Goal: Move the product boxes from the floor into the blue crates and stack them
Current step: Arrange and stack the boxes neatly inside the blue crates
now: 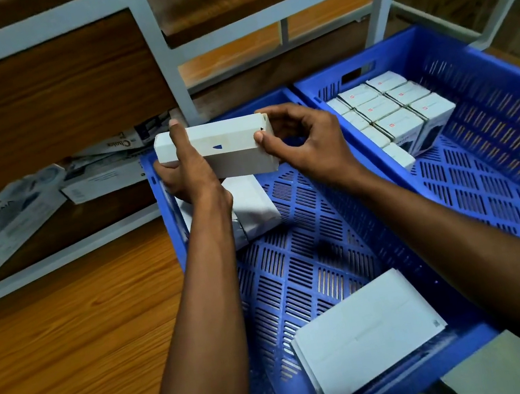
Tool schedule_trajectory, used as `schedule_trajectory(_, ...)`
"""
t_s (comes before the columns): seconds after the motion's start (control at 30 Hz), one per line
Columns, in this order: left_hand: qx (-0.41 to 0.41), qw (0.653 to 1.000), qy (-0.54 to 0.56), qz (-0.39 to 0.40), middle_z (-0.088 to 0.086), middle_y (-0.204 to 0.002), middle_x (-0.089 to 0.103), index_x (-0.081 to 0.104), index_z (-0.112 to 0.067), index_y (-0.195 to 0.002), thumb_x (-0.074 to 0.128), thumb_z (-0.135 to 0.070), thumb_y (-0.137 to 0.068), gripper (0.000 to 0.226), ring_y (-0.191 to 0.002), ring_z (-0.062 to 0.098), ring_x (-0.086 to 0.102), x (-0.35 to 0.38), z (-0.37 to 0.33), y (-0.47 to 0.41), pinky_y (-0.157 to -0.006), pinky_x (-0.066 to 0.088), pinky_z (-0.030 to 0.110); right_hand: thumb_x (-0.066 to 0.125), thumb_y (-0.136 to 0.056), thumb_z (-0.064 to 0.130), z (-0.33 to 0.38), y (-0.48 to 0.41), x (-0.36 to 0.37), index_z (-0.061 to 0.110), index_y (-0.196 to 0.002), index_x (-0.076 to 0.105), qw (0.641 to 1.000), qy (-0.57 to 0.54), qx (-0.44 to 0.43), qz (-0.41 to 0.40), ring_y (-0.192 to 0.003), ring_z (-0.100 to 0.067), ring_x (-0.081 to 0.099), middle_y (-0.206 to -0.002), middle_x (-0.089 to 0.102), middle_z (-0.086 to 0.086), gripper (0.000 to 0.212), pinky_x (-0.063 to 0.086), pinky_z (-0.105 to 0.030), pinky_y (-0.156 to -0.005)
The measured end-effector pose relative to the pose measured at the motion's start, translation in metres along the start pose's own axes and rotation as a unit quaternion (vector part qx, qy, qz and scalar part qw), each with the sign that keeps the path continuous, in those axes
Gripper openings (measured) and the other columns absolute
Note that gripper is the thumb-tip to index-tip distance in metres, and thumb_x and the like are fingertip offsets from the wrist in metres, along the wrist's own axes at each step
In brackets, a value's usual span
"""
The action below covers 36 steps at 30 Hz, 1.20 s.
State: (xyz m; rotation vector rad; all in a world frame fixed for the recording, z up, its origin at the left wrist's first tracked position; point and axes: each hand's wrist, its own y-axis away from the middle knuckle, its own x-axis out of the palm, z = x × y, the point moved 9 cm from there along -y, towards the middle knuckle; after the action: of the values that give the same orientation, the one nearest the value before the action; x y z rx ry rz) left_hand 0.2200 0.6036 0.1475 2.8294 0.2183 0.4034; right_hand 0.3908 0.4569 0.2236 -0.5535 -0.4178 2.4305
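Holding a white box point(220, 150) mid-frame, above the far end of the nearer blue crate point(313, 256). In there so far: a wrapped pack point(253, 208) underneath, a flat box point(367, 333) lower centre. Second crate point(495, 109) upper right, part-filled with small boxes point(392, 109). More loose boxes point(8, 221) at left, on a shelf or the floor, hard to tell. Left hand point(187, 174) wrapped round one end, right hand point(308, 144) pinching the other.
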Motion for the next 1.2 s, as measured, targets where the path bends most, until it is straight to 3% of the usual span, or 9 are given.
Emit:
schedule_trajectory(0.37, -0.015, 1.0, 0.016, -0.007, 0.007, -0.111, 0.067, 0.051, -0.035, -0.088, 0.076, -0.063, -0.075, 0.039, -0.09, 0.022, 0.071, 0.001, 0.005, 0.004, -0.069, 0.065, 0.043, 0.072, -0.093, 0.03, -0.012, -0.004, 0.001, 0.012, -0.13, 0.067, 1.0, 0.009, -0.003, -0.001, -0.108, -0.004, 0.071, -0.119, 0.074, -0.001, 0.041, 0.064, -0.035, -0.084)
schedule_trajectory(0.53, -0.052, 0.998, 0.018, -0.007, 0.005, -0.114, 0.066, 0.054, -0.03, -0.125, 0.075, -0.068, -0.069, 0.07, -0.091, 0.021, 0.07, 0.006, 0.013, 0.008, -0.072, 0.064, 0.045, 0.069, -0.095, 0.027, -0.014, -0.004, -0.002, 0.01, -0.13, 0.068, 1.0, 0.015, -0.011, -0.011, -0.108, -0.004, 0.071, -0.12, 0.074, -0.004, 0.04, 0.065, -0.035, -0.082)
schedule_trajectory(0.63, -0.07, 0.996, 0.059, -0.005, 0.004, -0.102, 0.071, 0.056, -0.031, -0.103, 0.075, -0.057, -0.079, 0.04, -0.087, 0.022, 0.072, 0.005, 0.015, 0.007, -0.074, 0.064, 0.047, 0.063, -0.097, 0.013, -0.006, -0.004, -0.005, 0.005, -0.121, 0.074, 0.998, 0.014, -0.043, -0.032, -0.099, 0.0, 0.073, -0.111, 0.076, 0.001, 0.027, 0.062, -0.025, -0.084)
schedule_trajectory(0.67, -0.09, 0.993, 0.079, -0.003, 0.005, -0.102, 0.072, 0.055, -0.029, -0.106, 0.075, -0.054, -0.082, 0.04, -0.087, 0.024, 0.072, 0.005, 0.018, 0.007, -0.076, 0.063, 0.049, 0.062, -0.097, 0.009, -0.003, -0.004, -0.006, 0.004, -0.118, 0.076, 0.998, 0.011, -0.055, -0.036, -0.097, 0.0, 0.073, -0.109, 0.076, 0.002, 0.025, 0.061, -0.024, -0.084)
schedule_trajectory(0.73, -0.117, 0.988, 0.101, -0.006, 0.008, -0.107, 0.072, 0.054, -0.025, -0.122, 0.074, -0.053, -0.083, 0.052, -0.089, 0.027, 0.072, 0.005, 0.022, 0.008, -0.078, 0.062, 0.053, 0.067, -0.098, 0.017, 0.005, -0.003, -0.002, 0.007, -0.121, 0.075, 0.998, -0.002, -0.052, -0.019, -0.101, -0.003, 0.073, -0.112, 0.077, 0.002, 0.026, 0.061, -0.027, -0.087)
schedule_trajectory(0.83, -0.106, 0.988, 0.108, -0.007, 0.009, -0.108, 0.072, 0.054, -0.023, -0.123, 0.072, -0.054, -0.084, 0.053, -0.09, 0.026, 0.073, 0.005, 0.018, 0.009, -0.076, 0.063, 0.052, 0.082, -0.086, 0.037, 0.014, -0.002, 0.007, 0.015, -0.129, 0.07, 0.997, 0.043, -0.063, 0.025, -0.108, -0.006, 0.07, -0.119, 0.074, 0.001, 0.05, 0.059, -0.026, -0.09)
schedule_trajectory(0.93, -0.076, 0.992, 0.096, -0.008, 0.006, -0.105, 0.072, 0.056, -0.025, -0.117, 0.071, -0.057, -0.083, 0.048, -0.089, 0.024, 0.073, 0.005, 0.011, 0.01, -0.073, 0.064, 0.044, 0.088, -0.078, 0.042, 0.023, 0.0, 0.005, 0.012, -0.118, 0.074, 0.984, 0.123, -0.127, -0.019, -0.097, -0.011, 0.07, -0.107, 0.074, -0.001, 0.052, 0.059, -0.03, -0.083)
schedule_trajectory(1.1, -0.085, 0.992, 0.093, -0.01, 0.005, -0.105, 0.07, 0.052, -0.028, -0.127, 0.068, -0.056, -0.087, 0.051, -0.087, 0.02, 0.071, 0.006, 0.012, 0.015, -0.074, 0.064, 0.043, 0.09, -0.074, 0.045, 0.023, 0.003, -0.002, 0.012, -0.109, 0.074, 0.982, 0.126, -0.115, -0.077, -0.093, -0.008, 0.067, -0.104, 0.072, 0.0, 0.051, 0.059, -0.029, -0.076)
schedule_trajectory(1.2, -0.086, 0.991, 0.101, -0.017, 0.004, -0.103, 0.07, 0.053, -0.028, -0.12, 0.068, -0.055, -0.087, 0.045, -0.087, 0.021, 0.071, 0.005, 0.011, 0.015, -0.074, 0.064, 0.042, 0.089, -0.074, 0.045, 0.024, 0.008, -0.002, 0.01, -0.11, 0.072, 0.979, 0.126, -0.12, -0.103, -0.095, -0.007, 0.065, -0.106, 0.071, -0.001, 0.054, 0.057, -0.021, -0.074)
